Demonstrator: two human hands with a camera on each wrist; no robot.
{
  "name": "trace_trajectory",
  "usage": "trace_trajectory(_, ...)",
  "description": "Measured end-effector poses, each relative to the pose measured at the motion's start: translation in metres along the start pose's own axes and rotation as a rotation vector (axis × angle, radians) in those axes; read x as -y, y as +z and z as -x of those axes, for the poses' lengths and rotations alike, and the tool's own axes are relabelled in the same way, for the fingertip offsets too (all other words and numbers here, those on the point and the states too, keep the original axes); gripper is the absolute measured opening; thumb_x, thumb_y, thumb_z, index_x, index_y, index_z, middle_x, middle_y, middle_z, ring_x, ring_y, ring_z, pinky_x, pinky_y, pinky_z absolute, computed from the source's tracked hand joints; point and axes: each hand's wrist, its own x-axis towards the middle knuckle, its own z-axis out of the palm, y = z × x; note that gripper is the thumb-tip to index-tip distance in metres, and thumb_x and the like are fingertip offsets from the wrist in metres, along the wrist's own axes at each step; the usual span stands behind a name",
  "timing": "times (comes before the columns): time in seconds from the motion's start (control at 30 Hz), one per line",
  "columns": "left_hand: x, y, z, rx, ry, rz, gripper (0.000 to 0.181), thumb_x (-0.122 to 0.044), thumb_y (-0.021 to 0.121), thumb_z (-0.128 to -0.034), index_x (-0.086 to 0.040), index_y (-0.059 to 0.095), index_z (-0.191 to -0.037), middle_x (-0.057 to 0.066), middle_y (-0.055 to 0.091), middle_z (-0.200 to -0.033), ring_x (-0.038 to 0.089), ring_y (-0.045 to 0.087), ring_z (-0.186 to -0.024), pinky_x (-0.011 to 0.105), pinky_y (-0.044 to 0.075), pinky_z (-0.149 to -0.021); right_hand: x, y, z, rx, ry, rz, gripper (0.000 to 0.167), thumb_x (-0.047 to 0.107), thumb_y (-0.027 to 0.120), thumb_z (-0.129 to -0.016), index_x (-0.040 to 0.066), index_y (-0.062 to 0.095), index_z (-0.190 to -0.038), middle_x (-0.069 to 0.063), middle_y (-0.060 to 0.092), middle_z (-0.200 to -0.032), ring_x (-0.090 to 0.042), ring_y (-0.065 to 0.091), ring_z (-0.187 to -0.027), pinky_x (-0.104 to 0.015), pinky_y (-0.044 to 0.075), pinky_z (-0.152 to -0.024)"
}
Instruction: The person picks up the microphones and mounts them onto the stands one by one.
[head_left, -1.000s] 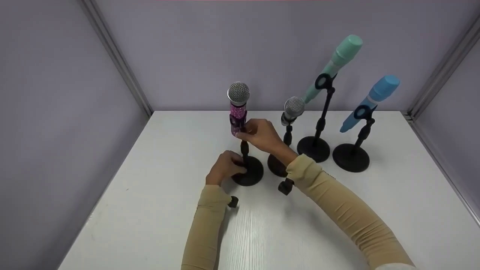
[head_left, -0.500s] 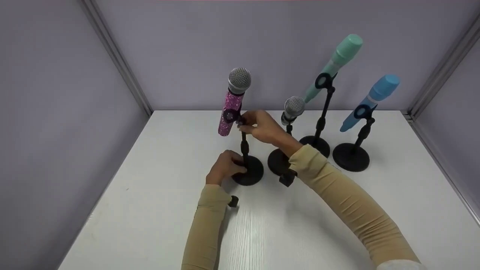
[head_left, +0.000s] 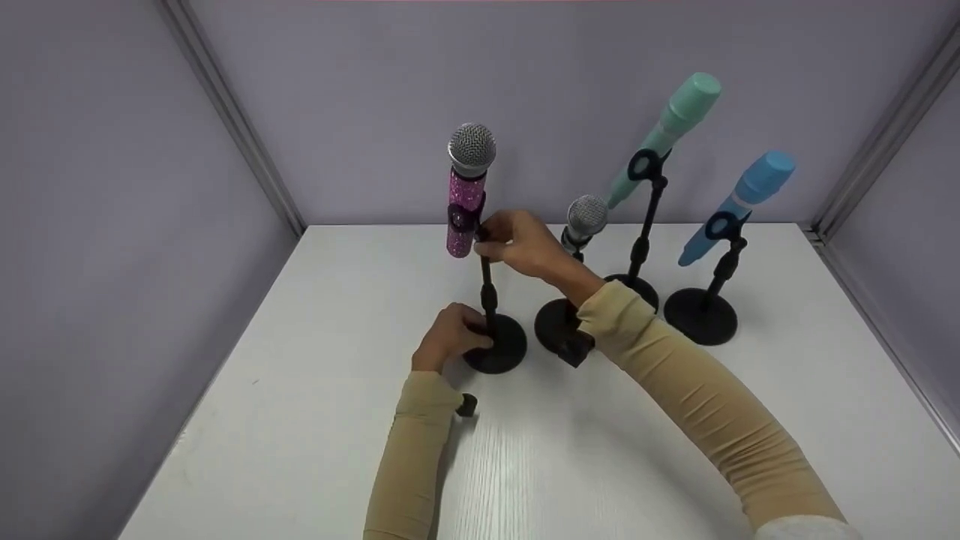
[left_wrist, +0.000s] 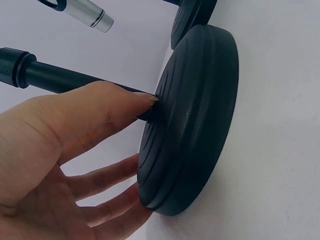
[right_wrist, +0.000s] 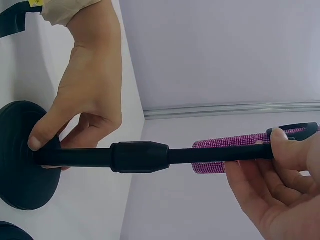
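Observation:
A glittery pink microphone (head_left: 466, 189) with a silver mesh head sits in the clip of a black desk stand (head_left: 508, 351). My left hand (head_left: 450, 334) pinches the foot of the stand's pole; in the left wrist view its thumb lies along the pole and other fingers touch the round base (left_wrist: 192, 120). My right hand (head_left: 529, 246) pinches the top of the pole just below the clip. In the right wrist view, a thin upper tube (right_wrist: 200, 154) emerges from the thicker collar (right_wrist: 140, 157), with the microphone's lower end beside it.
To the right stand a silver-headed microphone (head_left: 586, 217), a mint green microphone (head_left: 679, 120) and a blue microphone (head_left: 750, 196), each on a black stand. Grey walls (head_left: 375, 112) enclose the white table (head_left: 300, 420) at the back and sides.
My right hand has shifted from the pink microphone's lower end to the pole top and moved up. The microphone now sits higher, and its tilt has changed. My left hand stays at the base.

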Motion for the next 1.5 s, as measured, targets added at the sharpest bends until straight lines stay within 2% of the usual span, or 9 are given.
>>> trace_trajectory(0.27,-0.003,-0.002,0.001,0.011,-0.022,-0.009,0.028,-0.007,0.086,-0.0768,-0.005,0.079,-0.104,0.011,0.076,-0.108,0.027,0.07,-0.104,0.044,0.058,-0.096,0.004,-0.001,-0.002,-0.007,-0.012,-0.022,0.027,0.008,0.07,-0.096,-0.005,0.066,-0.119,-0.02,0.071,-0.113,-0.026,0.07,-0.104,-0.033,0.062,-0.091)
trace_trajectory(0.43,-0.009,-0.009,0.005,-0.007,-0.026,0.045,0.064,-0.027,0.091,-0.0766,-0.007,0.067,-0.132,0.014,0.064,-0.137,0.032,0.062,-0.125,0.048,0.053,-0.105,0.003,-0.002,-0.003,-0.011,-0.006,-0.016,0.028,0.01,0.071,-0.096,-0.004,0.066,-0.119,-0.02,0.071,-0.113,-0.028,0.071,-0.105,-0.035,0.062,-0.092)
trace_trajectory(0.53,-0.019,-0.014,0.007,-0.101,0.069,0.139,0.071,-0.039,0.091,-0.0757,-0.012,0.064,-0.135,0.01,0.063,-0.138,0.031,0.063,-0.126,0.047,0.055,-0.103,0.003,-0.003,-0.003,-0.012,-0.011,-0.009,0.028,0.01,0.07,-0.096,-0.004,0.066,-0.12,-0.02,0.071,-0.112,-0.028,0.071,-0.106,-0.035,0.061,-0.092)
trace_trajectory(0.7,-0.035,-0.015,0.007,-0.298,0.316,0.226,0.043,-0.032,0.091,-0.0776,-0.012,0.073,-0.111,0.006,0.074,-0.108,0.025,0.072,-0.099,0.038,0.062,-0.086,0.004,-0.004,-0.004,-0.029,-0.034,0.007,0.027,0.01,0.07,-0.096,-0.004,0.067,-0.119,-0.019,0.071,-0.11,-0.028,0.071,-0.104,-0.035,0.062,-0.09)
trace_trajectory(0.8,-0.039,-0.015,0.007,-0.342,0.389,0.228,0.034,-0.026,0.091,-0.0782,-0.009,0.074,-0.103,0.006,0.076,-0.096,0.021,0.072,-0.09,0.035,0.062,-0.083,0.004,-0.005,-0.004,-0.039,-0.042,0.01,0.026,0.009,0.07,-0.096,-0.004,0.067,-0.119,-0.019,0.071,-0.11,-0.027,0.071,-0.103,-0.035,0.062,-0.09)
trace_trajectory(0.93,-0.037,-0.017,0.007,-0.311,0.422,0.248,0.027,-0.017,0.089,-0.0802,-0.007,0.076,-0.102,0.007,0.078,-0.094,0.018,0.073,-0.089,0.033,0.063,-0.084,0.003,-0.005,-0.004,-0.037,-0.042,0.002,0.026,0.009,0.07,-0.096,-0.004,0.067,-0.118,-0.019,0.071,-0.11,-0.027,0.071,-0.104,-0.034,0.062,-0.09)
trace_trajectory(1.23,-0.031,-0.02,0.007,-0.132,0.459,0.221,0.027,0.002,0.07,-0.0928,-0.002,0.073,-0.119,0.014,0.077,-0.111,0.025,0.074,-0.105,0.042,0.06,-0.097,0.002,-0.003,-0.003,-0.029,-0.035,0.003,0.026,0.011,0.07,-0.096,-0.003,0.067,-0.118,-0.017,0.071,-0.108,-0.026,0.071,-0.103,-0.035,0.062,-0.09)
trace_trajectory(1.37,-0.031,-0.018,0.008,-0.194,0.47,0.257,0.033,-0.007,0.075,-0.0922,-0.007,0.07,-0.125,0.011,0.077,-0.111,0.021,0.073,-0.105,0.042,0.059,-0.097,0.001,-0.002,-0.003,-0.038,-0.052,0.016,0.026,0.01,0.07,-0.096,-0.004,0.067,-0.117,-0.018,0.071,-0.108,-0.026,0.07,-0.102,-0.035,0.062,-0.089)
trace_trajectory(1.5,-0.032,-0.015,0.006,-0.364,0.514,0.305,0.032,-0.02,0.086,-0.0846,-0.01,0.074,-0.112,0.006,0.076,-0.101,0.018,0.073,-0.094,0.043,0.063,-0.087,-0.001,-0.001,-0.003,-0.042,-0.066,0.014,0.026,0.009,0.07,-0.096,-0.004,0.068,-0.117,-0.019,0.072,-0.108,-0.026,0.07,-0.101,-0.035,0.062,-0.087)
